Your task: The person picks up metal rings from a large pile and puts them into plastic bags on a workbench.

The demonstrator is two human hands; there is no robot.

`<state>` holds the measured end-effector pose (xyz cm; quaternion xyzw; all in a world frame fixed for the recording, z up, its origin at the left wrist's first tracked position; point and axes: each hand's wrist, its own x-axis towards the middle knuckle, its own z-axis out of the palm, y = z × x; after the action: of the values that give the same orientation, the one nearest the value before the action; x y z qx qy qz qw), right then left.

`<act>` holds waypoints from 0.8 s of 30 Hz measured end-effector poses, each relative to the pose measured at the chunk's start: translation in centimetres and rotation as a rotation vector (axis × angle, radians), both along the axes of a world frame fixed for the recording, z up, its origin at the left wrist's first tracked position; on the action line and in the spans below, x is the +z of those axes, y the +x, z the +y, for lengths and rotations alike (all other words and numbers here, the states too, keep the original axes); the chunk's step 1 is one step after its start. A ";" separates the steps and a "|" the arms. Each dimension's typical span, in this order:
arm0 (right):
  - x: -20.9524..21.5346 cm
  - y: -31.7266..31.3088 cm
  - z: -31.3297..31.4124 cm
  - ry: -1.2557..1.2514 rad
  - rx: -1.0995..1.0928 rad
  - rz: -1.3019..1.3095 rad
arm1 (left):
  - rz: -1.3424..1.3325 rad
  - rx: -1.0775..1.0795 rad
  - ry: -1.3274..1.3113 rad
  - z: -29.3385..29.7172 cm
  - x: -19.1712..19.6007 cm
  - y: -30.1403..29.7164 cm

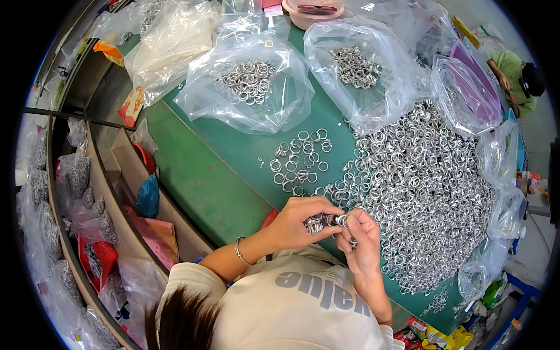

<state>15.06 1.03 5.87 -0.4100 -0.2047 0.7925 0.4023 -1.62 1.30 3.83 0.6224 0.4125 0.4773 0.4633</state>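
Near the table's front edge, my left hand (297, 220) is curled around several silver-coloured metal rings (315, 224). My right hand (363, 234) is closed in a pinch beside it, with a metal ring (340, 220) at its fingertips where the two hands meet. A few more rings show under the right fingers; how they are held is partly hidden. Just beyond my hands lies a loose group of rings (307, 157). To the right, a large heap of similar rings (429, 186) spreads over the green tabletop (224, 169).
Two open clear plastic bags (280, 114) (396, 96) with rings inside stand at the back. A pink basket (312, 17) is behind them. Shelves with bagged parts (76, 175) line the left. Plastic bags (506, 213) edge the heap. Another person (516, 81) is at the far right.
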 end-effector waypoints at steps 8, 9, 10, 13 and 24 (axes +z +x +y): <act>-0.7 0.3 -0.1 0.332 0.106 -0.489 | -0.051 -0.052 -0.152 0.0 -1.4 -0.6; -0.7 0.4 0.0 0.397 0.138 -0.595 | 0.041 -0.031 -0.019 0.0 -1.3 -0.7; -0.7 0.5 0.2 0.460 0.186 -0.672 | 0.123 0.001 0.037 0.1 -1.4 -0.7; -1.1 0.8 1.6 0.520 0.340 -0.866 | 0.291 0.085 0.091 0.0 -2.0 -0.8; -3.2 -3.4 11.0 1.082 0.288 -1.379 | 0.464 0.190 -0.019 0.6 -3.0 -1.1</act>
<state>11.70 11.99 2.67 -0.5201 -0.7977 0.2066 0.2246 -2.77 1.86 0.84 0.6693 0.5692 0.3589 0.3150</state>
